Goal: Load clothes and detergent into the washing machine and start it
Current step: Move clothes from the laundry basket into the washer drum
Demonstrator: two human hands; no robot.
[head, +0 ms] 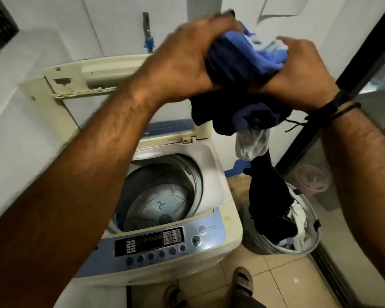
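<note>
A bundle of clothes, dark navy, blue and pale fabric, hangs in the air at upper centre. My left hand grips its left side and my right hand grips its right side. A white piece and a long dark garment trail down from the bundle into the laundry basket on the floor at the right. Below and to the left stands the top-loading washing machine with its lid raised. Its drum looks bare. The control panel faces me.
A tap with a blue fitting is on the white wall behind the machine. A dark-framed glass door stands at the right. Beige floor tiles and my sandalled feet are at the bottom.
</note>
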